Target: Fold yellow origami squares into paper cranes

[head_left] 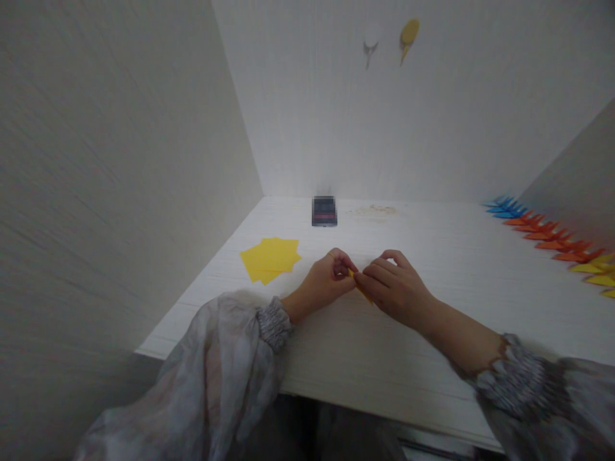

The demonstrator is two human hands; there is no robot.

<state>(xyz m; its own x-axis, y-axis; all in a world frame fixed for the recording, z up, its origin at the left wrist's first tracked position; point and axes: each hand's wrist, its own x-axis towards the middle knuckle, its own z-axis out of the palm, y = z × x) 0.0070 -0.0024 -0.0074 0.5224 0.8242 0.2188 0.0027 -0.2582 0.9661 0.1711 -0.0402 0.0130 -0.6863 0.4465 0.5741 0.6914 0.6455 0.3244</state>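
A small folded piece of yellow paper (364,294) is held between both hands over the middle of the white table. My left hand (332,276) pinches its upper end between thumb and fingers. From the other side, my right hand (394,285) presses on the same paper, its fingers closed and covering much of it. Only a narrow slanted strip of the paper shows below the fingertips, so its folded shape is hard to make out. Left of my left hand lie several flat yellow paper sheets (270,259), fanned over one another.
A dark phone-like object (324,211), blurred out, is at the table's back edge by the wall. Along the right side runs a row of folded paper figures, blue (505,207), orange (552,237) and yellow (598,269). Walls bound the white table (432,224) left, back and right.
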